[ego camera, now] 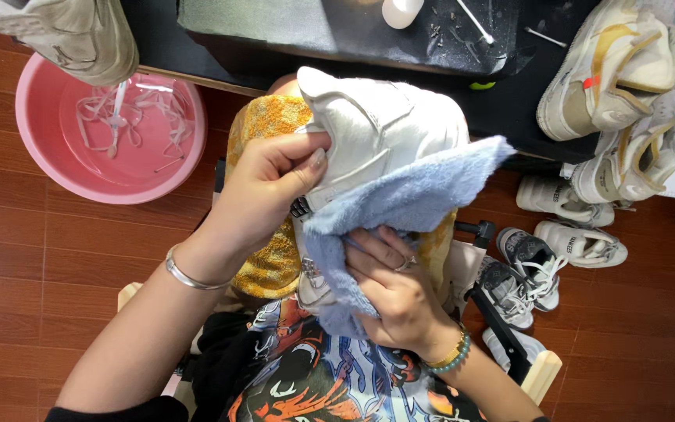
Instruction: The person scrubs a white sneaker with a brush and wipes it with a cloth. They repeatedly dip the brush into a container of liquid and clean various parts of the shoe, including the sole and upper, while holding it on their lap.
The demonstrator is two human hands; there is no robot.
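Left hand (263,191) is gripping the white shoe (376,129), fingers closed over its side with the thumb pressing near the upper edge; a silver bangle (189,275) is sitting on that wrist. Right hand (392,289) is closed on a blue cloth (400,203), bunching it from below and pressing it against the shoe's side, so the cloth is draping across the shoe's lower right part. Shoe is being held over the lap, above a yellow towel (271,125) lying under it, just in front of the black worktop (501,86). Beaded bracelet (451,358) is showing on the right wrist, ring on one finger. Pink basin (48,148) is sitting on the wood floor (56,258) to the left, well apart from the hands, with white laces (123,113) soaking in it; a beige shoe (72,35) is overhanging its rim. More sneakers are piling up at right: a cream pair (626,70) on the worktop's edge, white ones (572,227) and a grey pair (525,273) on the floor. A small white bottle (401,11) is standing on the worktop.
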